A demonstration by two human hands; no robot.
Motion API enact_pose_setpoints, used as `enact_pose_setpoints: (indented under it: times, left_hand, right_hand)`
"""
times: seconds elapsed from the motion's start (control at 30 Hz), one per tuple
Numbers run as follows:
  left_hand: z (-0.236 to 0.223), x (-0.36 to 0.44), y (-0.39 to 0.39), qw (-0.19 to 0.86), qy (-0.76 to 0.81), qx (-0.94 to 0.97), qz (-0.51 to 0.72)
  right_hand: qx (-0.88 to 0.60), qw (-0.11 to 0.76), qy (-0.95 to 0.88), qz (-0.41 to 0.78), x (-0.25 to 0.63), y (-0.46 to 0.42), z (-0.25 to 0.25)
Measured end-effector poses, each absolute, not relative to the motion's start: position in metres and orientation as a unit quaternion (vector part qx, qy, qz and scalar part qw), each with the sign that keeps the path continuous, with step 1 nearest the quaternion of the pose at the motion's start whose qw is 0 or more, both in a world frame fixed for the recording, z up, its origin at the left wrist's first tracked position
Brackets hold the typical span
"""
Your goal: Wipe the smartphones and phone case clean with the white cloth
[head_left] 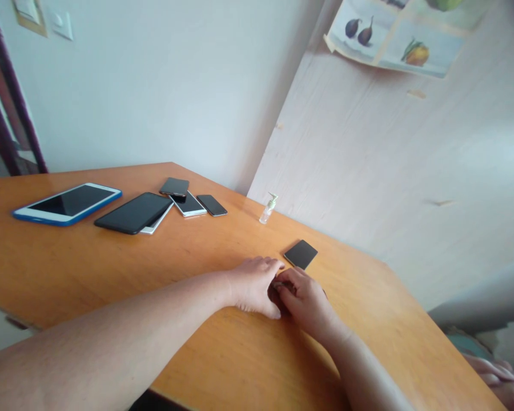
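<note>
Over the table, my left hand point(257, 285) reaches forward with its thumb and fingers apart in a C shape. Close against it, my right hand point(304, 299) has its fingers curled inward near the left palm. A dark patch shows between the two hands; whether it is a small object or shadow I cannot make out. Just beyond the fingers lies a flat dark phone-like device point(300, 254). Farther off stands a small clear pump bottle point(267, 210) with a pale green top.
On the left of the wooden table point(223, 245) lie a blue-edged white tablet point(68, 204), a black tablet point(133, 214) overlapping a white device, a white phone point(191, 204) partly under a dark phone point(175, 186), and another dark phone point(212, 205). A pale board leans behind.
</note>
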State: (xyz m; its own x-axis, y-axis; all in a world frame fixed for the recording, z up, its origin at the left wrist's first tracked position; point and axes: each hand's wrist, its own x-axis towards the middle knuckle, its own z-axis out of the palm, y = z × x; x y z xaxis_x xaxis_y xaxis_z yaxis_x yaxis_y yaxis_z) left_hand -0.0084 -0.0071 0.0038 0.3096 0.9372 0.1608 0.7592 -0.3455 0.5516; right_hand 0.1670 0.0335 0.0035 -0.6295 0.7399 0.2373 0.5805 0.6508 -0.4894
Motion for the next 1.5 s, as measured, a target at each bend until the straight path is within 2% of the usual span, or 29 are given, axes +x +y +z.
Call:
enact_pose_setpoints:
  times: [0.13,0.37,0.43,0.6,0.73,0.83,0.93,1.03,1.13,1.23,1.33,1.4,1.5]
  left_hand:
    - [0.002,-0.008,-0.005,0.189,0.533,0.79,0.238]
    - [0.005,-0.009,-0.007,0.197,0.543,0.787,0.215]
    - [0.007,-0.01,-0.008,0.196,0.543,0.789,0.209]
    - [0.01,-0.011,-0.01,0.193,0.544,0.791,0.205]
    - [0.009,-0.011,-0.01,0.195,0.544,0.79,0.205]
    - [0.008,-0.011,-0.009,0.197,0.54,0.791,0.21]
    - [0.007,-0.011,-0.009,0.194,0.542,0.79,0.212]
    - [0.007,-0.01,-0.01,0.194,0.544,0.789,0.212]
    - [0.007,-0.011,-0.01,0.197,0.54,0.79,0.211]
    - [0.008,-0.011,-0.009,0.196,0.542,0.791,0.205]
    - [0.009,-0.011,-0.009,0.194,0.543,0.793,0.199]
    - [0.008,-0.01,-0.009,0.195,0.542,0.792,0.203]
    - [0.007,-0.011,-0.009,0.196,0.54,0.791,0.212]
  right_hand:
    - [-0.334,0.197,-0.895,0.219,0.159,0.024,0.01]
    - [-0.349,0.037,-0.882,0.314,0.189,0.024,0.036]
    - [-0.381,0.017,-0.874,0.301,0.203,0.032,0.04]
    - [-0.524,0.032,-0.836,0.16,0.228,0.056,0.038]
    - [-0.503,0.09,-0.83,0.224,0.211,0.046,0.035]
    - [-0.434,0.081,-0.858,0.262,0.195,0.033,0.031]
    - [-0.438,0.046,-0.873,0.21,0.2,0.037,0.028]
    - [-0.511,0.023,-0.847,0.142,0.225,0.058,0.027]
    - [-0.562,0.046,-0.82,0.096,0.239,0.071,0.03]
    - [-0.532,0.069,-0.825,0.177,0.229,0.062,0.033]
    - [-0.468,0.05,-0.845,0.255,0.215,0.049,0.033]
    - [-0.463,0.036,-0.855,0.228,0.217,0.049,0.03]
    - [-0.533,0.016,-0.835,0.137,0.233,0.064,0.027]
